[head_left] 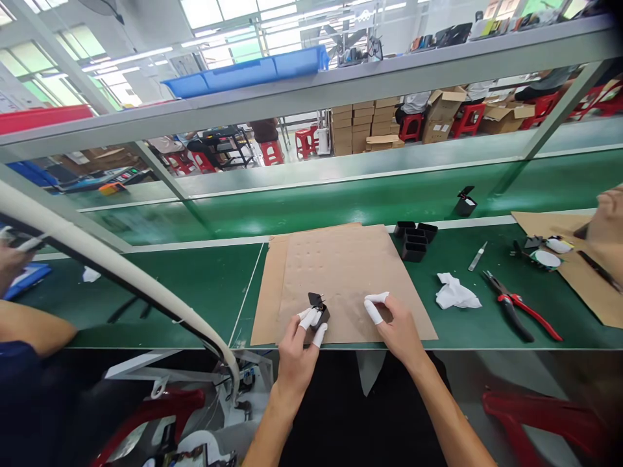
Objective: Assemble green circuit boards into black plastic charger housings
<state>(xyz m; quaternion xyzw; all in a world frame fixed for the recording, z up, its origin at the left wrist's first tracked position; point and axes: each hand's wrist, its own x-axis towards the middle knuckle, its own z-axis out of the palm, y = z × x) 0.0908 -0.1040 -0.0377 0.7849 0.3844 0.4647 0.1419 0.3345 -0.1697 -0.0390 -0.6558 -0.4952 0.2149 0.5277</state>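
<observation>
White finger cots cover fingertips on both hands. My left hand (298,350) grips a small black box-shaped part (320,318) between thumb and fingers, low over the cardboard sheet (341,272). A dark square flap (315,299) stands up from that part, with thin pins beside it. To the right, my right hand (396,324) is apart from the part, its thumb and index fingertip brought together in a pinch near the cardboard. Whatever that pinch may hold is too small to make out. Several open black cases (415,250) stand beyond the sheet's right edge.
Red-and-black pliers (516,301), a crumpled white tissue (456,292) and a small tube (477,257) lie to the right. Another black case (466,205) stands farther back. A co-worker's hand (608,217) is at far right, a forearm (34,321) at left. A pale hose (146,279) crosses the left side.
</observation>
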